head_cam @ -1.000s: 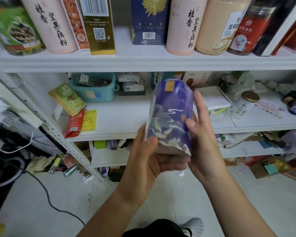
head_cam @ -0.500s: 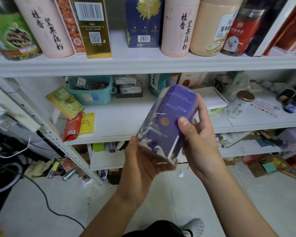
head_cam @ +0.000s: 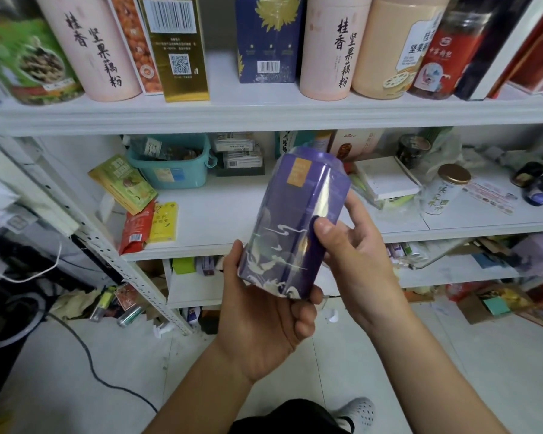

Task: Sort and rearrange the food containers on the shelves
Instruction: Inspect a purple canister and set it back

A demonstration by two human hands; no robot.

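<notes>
Where the purple tin [head_cam: 295, 220] sits: nearly upright, in the air before the middle shelf [head_cam: 232, 214].
Left hand [head_cam: 264, 324]: curled under the tin's base.
Right hand [head_cam: 358, 261]: grips its side, thumb on front.

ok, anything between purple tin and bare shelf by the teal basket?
Nothing visible. Left hand and right hand grip the purple faceted tin; the bare patch of white middle shelf by the teal plastic basket is unobstructed.
</notes>
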